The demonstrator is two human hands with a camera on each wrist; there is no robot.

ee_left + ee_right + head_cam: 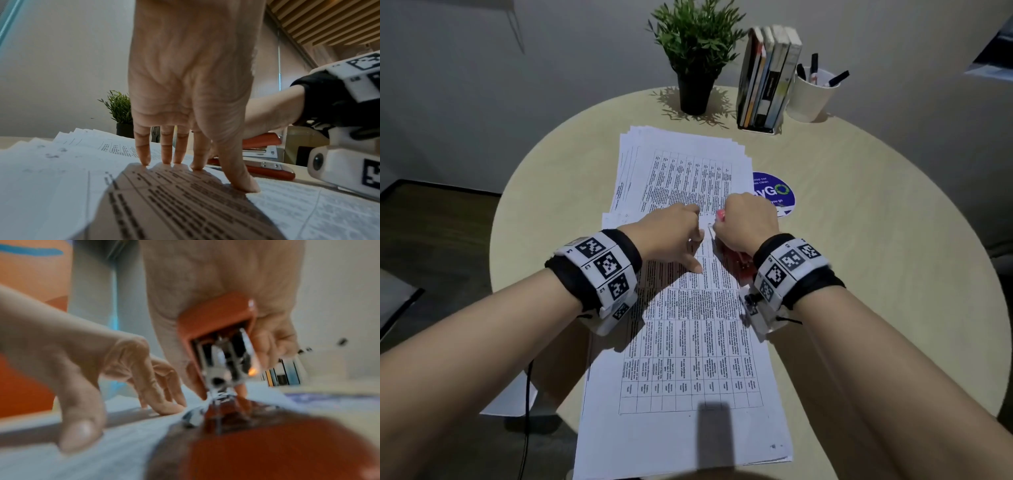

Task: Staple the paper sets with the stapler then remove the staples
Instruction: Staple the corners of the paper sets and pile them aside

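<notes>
A near paper set (688, 359) with printed tables lies lengthwise on the round table (859, 274), overlapping a fanned stack of paper sets (681, 161) behind it. My left hand (671, 233) presses straight, spread fingertips (145, 160) down on the near set's far end. Right beside it, my right hand (748, 222) grips the top arm of a red stapler (736, 260) at the paper's right edge. In the wrist views the stapler's top arm (216, 318) stands raised above its base (267, 170). Its nose is hidden behind my hands.
At the table's back stand a potted plant (697, 58), a rack of books (770, 75) and a white cup of pens (811, 96). A round blue sticker (777, 192) lies right of the papers. A loose sheet (510, 397) shows below the table's left edge.
</notes>
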